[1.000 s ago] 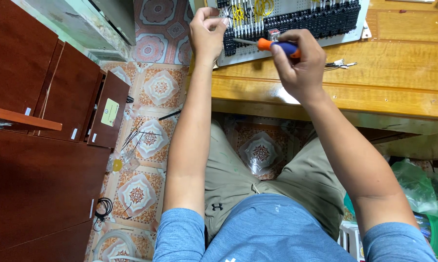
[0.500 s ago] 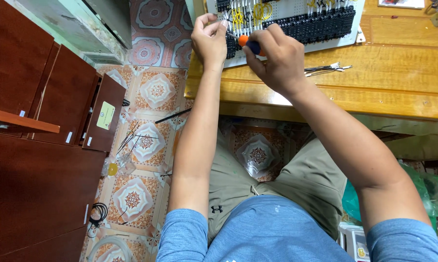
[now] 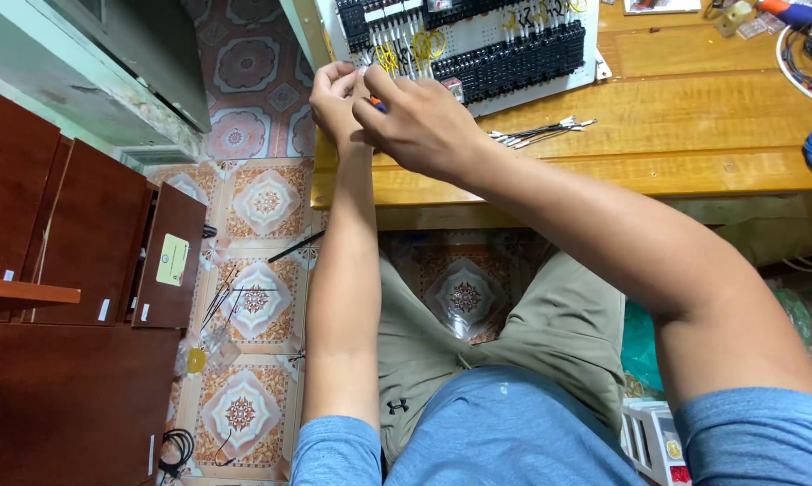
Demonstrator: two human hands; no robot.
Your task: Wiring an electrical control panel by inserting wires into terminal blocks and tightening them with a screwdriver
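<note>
Head view. The left hand (image 3: 336, 97) and right hand (image 3: 421, 124) meet, touching, at the near edge of a white wiring panel (image 3: 478, 45) on the wooden surface (image 3: 658, 144). The right hand is closed on a screwdriver (image 3: 380, 105), only a sliver visible; the left hand's grip cannot be told. Loose wire pieces (image 3: 539, 132) lie at 3 o'clock from the hands.

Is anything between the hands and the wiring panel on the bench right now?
Nothing visible. The left hand and right hand are both at the near left edge of the wiring panel, by its white and yellow wires. The loose wire bundle lies off to the right.
</note>
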